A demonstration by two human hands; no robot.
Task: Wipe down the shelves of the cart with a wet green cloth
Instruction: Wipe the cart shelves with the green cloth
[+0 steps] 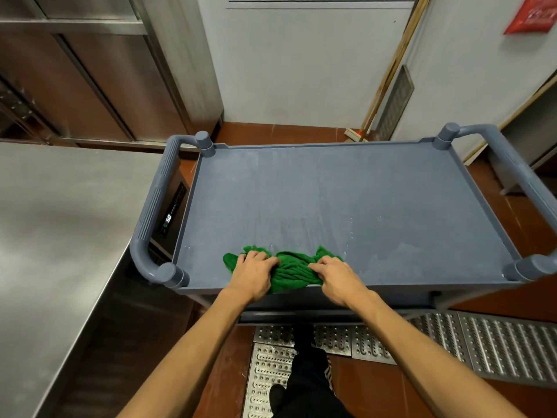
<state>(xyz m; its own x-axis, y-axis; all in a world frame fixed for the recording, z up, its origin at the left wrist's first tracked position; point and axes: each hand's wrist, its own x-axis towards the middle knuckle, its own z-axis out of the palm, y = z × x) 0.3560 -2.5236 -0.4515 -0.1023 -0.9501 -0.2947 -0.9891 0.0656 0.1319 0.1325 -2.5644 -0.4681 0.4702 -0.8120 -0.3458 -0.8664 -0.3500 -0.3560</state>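
**Squarely at the near rim: cloth gripped at both ends**

Head view: the green cloth (291,271) lies bunched on the cart's top shelf (331,191), against the near rim, its long axis running left to right. The left hand (251,274) and right hand (336,277) each curl fingers into one end, equally near. Streaked grey shelf stretches away beyond them. The cloth looks crumpled, twisted, deep green.

Dim, even indoor light — soft shadows, wide-angle bending at edges, perhaps slightly soft.
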